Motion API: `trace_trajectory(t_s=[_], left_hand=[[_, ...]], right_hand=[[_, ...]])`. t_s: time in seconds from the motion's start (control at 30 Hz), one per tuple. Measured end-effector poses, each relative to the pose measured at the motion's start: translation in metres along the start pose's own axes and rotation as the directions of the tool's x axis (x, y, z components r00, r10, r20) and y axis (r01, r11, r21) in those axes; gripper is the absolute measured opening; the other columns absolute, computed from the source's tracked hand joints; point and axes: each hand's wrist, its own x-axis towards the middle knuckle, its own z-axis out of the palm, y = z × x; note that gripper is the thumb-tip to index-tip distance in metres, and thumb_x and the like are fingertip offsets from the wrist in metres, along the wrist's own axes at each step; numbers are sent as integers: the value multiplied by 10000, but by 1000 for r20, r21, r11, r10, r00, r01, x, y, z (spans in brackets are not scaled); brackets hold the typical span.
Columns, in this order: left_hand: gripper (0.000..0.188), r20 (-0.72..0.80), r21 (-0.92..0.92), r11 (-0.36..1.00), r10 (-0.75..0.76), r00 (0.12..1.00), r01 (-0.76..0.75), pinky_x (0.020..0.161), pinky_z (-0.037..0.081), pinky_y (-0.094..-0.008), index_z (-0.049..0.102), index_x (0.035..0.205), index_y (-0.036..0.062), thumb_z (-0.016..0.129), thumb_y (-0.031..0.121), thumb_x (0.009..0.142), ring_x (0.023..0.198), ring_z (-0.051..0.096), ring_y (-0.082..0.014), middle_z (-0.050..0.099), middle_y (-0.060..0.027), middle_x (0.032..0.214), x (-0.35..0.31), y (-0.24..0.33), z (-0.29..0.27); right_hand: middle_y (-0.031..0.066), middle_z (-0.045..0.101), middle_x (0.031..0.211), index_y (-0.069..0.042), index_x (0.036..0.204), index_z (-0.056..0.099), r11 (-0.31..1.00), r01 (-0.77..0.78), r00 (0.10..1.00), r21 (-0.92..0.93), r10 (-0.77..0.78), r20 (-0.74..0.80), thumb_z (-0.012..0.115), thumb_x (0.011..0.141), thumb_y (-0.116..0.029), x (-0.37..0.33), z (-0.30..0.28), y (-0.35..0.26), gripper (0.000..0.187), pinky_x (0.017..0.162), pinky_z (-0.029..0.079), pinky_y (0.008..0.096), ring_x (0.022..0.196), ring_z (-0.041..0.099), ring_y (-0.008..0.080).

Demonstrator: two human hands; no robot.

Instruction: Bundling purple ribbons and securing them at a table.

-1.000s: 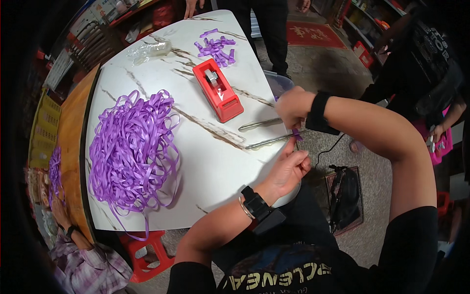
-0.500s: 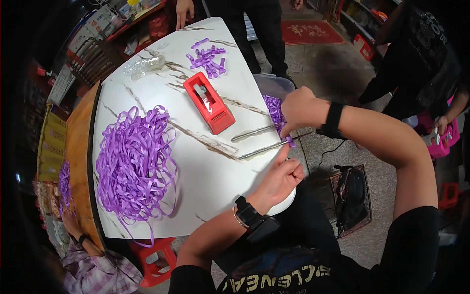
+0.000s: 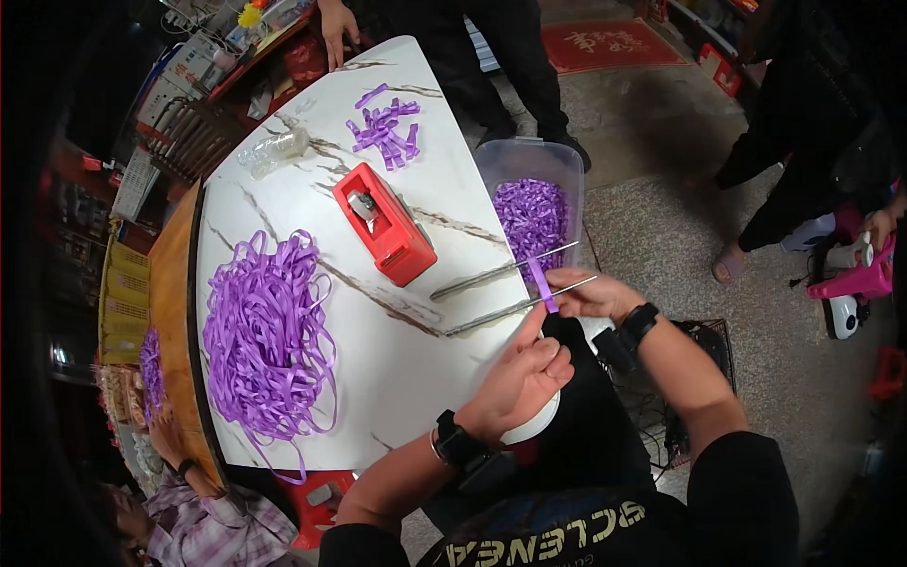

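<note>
Two thin metal rods (image 3: pixel 495 311) lie side by side and stick out past the table's right edge. A short purple ribbon (image 3: pixel 541 281) spans both rods. My left hand (image 3: pixel 525 383) is mostly curled, its index fingertip pressing the ribbon at the nearer rod. On the other side, my right hand (image 3: pixel 597 296) has its fingers closed in at the ribbon by the rod tips; the ribbon's end there is partly hidden. A large heap of long purple ribbon (image 3: pixel 269 350) lies on the table's left side.
A red tape dispenser (image 3: pixel 387 227) stands mid-table, with short ribbon pieces (image 3: pixel 385 128) and a clear plastic bottle (image 3: pixel 274 151) beyond. Beside the right edge, a clear bin (image 3: pixel 573 170) holds many purple pieces. Other people are around the table.
My right hand has come down and toward me from above the bin, uncovering the bin and its purple pieces. The ribbon now stretches across both rods. The view has shifted slightly.
</note>
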Motion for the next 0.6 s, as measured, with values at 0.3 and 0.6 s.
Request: trace_trajectory(t_s=[0.3, 0.6], left_hand=[[664, 53, 13, 1000, -6, 999, 6, 655, 309, -244, 121, 1336, 156, 495, 61, 796, 638, 362, -77, 335, 42, 619, 0, -1, -2], [688, 59, 10, 1000, -5, 998, 4, 655, 307, -238, 117, 1335, 154, 522, 69, 784, 637, 363, -74, 339, 45, 626, 0, -2, 0]], right_hand=[[38, 578, 889, -69, 979, 527, 886, 15, 950, 463, -157, 269, 481, 843, -171, 27, 21, 31, 176, 652, 442, 239, 757, 541, 111], [15, 555, 804, -49, 947, 537, 869, -20, 916, 494, -182, 358, 497, 822, -141, 44, 4, 44, 160, 597, 417, 206, 684, 511, 82]])
